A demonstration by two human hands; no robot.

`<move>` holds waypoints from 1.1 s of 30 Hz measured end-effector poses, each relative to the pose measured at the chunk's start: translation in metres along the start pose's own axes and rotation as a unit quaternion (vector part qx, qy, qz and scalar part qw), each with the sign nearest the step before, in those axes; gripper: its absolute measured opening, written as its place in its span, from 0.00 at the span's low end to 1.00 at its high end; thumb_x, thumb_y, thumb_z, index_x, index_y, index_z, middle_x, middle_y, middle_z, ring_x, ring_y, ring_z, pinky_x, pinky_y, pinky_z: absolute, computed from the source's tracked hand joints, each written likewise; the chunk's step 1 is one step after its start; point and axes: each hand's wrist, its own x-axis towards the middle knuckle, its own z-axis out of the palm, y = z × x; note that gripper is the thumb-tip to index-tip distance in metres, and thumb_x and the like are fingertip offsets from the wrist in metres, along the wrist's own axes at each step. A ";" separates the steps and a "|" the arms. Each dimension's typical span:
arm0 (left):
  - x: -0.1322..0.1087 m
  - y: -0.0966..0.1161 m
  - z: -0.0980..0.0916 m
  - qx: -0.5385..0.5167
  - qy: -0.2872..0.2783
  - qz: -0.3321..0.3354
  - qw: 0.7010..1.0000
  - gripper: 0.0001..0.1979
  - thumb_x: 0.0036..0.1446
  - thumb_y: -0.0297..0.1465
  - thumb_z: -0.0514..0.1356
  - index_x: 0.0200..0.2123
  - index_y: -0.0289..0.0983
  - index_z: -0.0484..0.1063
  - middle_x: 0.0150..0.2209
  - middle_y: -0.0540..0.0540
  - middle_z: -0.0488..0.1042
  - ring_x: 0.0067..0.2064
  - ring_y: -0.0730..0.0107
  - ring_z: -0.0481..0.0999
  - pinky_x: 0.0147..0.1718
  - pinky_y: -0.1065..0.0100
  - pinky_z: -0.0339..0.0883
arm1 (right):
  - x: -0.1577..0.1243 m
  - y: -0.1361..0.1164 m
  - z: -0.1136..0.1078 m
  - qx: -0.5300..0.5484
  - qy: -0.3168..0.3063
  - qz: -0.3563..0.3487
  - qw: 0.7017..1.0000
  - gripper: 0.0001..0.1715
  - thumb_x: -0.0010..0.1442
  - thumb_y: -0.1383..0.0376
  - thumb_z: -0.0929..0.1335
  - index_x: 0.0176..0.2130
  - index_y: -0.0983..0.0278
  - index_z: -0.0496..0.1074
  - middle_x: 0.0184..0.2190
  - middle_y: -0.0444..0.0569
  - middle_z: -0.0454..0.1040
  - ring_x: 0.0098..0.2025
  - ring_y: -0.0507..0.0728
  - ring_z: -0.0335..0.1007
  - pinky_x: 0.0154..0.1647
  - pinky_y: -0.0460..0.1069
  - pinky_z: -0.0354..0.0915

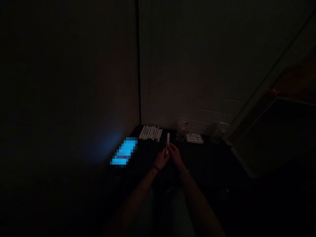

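Note:
A white marker (168, 139) with a reddish tip at its top end stands nearly upright between my two hands over the dark table. My left hand (161, 159) grips its lower part from the left. From the other side, the fingers of my right hand (175, 154) are closed on the same marker. Beyond my left hand, a row of white markers (149, 133) lies side by side, some showing coloured ends. The dim light hides the finer detail of my fingers.
A bright blue, pixelated screen (125, 151) glows at the table's left. Toward the back right are a clear plastic case (182, 133), a pile of white markers (195, 138) and a second clear case (220, 132). A wall (168, 72) rises behind the dark table (209, 164).

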 end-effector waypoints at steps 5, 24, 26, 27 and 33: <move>-0.002 0.002 -0.003 -0.015 0.002 0.013 1.000 0.25 0.53 0.38 0.49 0.53 0.35 0.57 0.36 0.44 0.72 0.35 0.70 0.71 0.34 0.72 0.62 | 0.001 0.001 -0.001 -0.002 -0.010 0.001 1.000 0.21 0.47 0.53 0.66 0.37 0.64 0.72 0.34 0.46 0.72 0.35 0.53 0.65 0.36 0.46 0.60; -0.006 0.010 -0.004 0.060 -0.069 0.051 0.995 0.17 0.56 0.40 0.44 0.38 0.37 0.65 0.28 0.49 0.71 0.29 0.75 0.69 0.28 0.74 0.59 | -0.004 -0.010 0.001 0.018 0.052 0.007 0.998 0.35 0.50 0.42 0.57 0.36 0.67 0.73 0.25 0.49 0.72 0.25 0.51 0.65 0.26 0.45 0.58; -0.005 0.010 -0.004 0.051 -0.064 0.048 0.995 0.17 0.55 0.40 0.45 0.37 0.37 0.65 0.28 0.49 0.71 0.29 0.75 0.69 0.28 0.74 0.59 | -0.004 -0.014 0.001 0.015 0.045 0.017 0.999 0.37 0.50 0.41 0.56 0.37 0.67 0.73 0.25 0.48 0.72 0.25 0.51 0.65 0.26 0.45 0.59; -0.004 0.010 -0.004 0.047 -0.063 0.047 0.996 0.16 0.55 0.40 0.45 0.37 0.37 0.66 0.28 0.49 0.71 0.29 0.74 0.69 0.28 0.74 0.59 | -0.004 -0.015 0.001 0.011 0.039 0.022 0.999 0.37 0.50 0.41 0.56 0.38 0.67 0.73 0.25 0.48 0.72 0.25 0.51 0.65 0.26 0.45 0.59; -0.004 0.010 -0.002 0.046 -0.041 0.042 0.997 0.17 0.55 0.40 0.46 0.38 0.36 0.66 0.29 0.48 0.72 0.29 0.73 0.70 0.30 0.73 0.60 | -0.002 -0.016 -0.001 0.001 0.026 0.018 1.000 0.37 0.50 0.41 0.56 0.39 0.66 0.72 0.26 0.48 0.73 0.25 0.50 0.65 0.25 0.44 0.59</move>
